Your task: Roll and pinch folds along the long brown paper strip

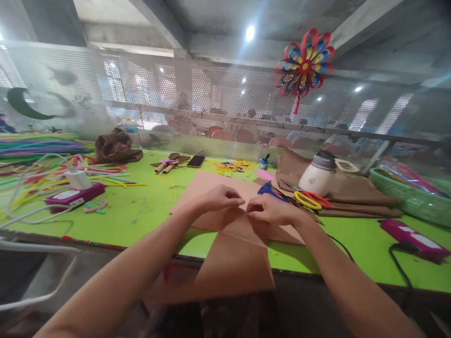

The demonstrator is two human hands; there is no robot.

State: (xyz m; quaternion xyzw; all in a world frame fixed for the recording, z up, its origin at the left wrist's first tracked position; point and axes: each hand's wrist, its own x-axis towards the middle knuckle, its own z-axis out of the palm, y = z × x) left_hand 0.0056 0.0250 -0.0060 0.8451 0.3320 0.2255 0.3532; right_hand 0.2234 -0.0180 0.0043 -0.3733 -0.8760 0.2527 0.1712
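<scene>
Head view, clock directions taken from the paired hands, 12 pointing straight away from the person: brown paper [237, 263] lies directly under the hands, its near flap running to 6 o'clock and overhanging the edge of the green table [130, 209]. A pale brown sheet [202, 188] lies flat beyond it, towards 11 o'clock; whether the two are one piece cannot be told. Right hand [271, 209]: fingertips drawn together in a narrow pinch on the far edge of the brown paper. Left hand [221, 197]: fingers curled, thumb reaching towards the right fingertips, just above the paper; cannot tell whether it grips. Blue tool [267, 188] just beyond the right hand at 1 o'clock. Towards 2 o'clock, scissors with yellow handles [306, 201] near a white container with grey cap [313, 176], folded brown material [362, 192] around it. Green basket [405, 197] at 3 o'clock; purple power strip [412, 238] nearer 4. Small blue bottle [263, 163] between 12 and 1; yellow cut-outs [230, 165] at 12; dark phone [196, 161] at 11. Second power strip, also purple [75, 195], at 9, with coloured stems [42, 146] at 10, some strewn nearer.
</scene>
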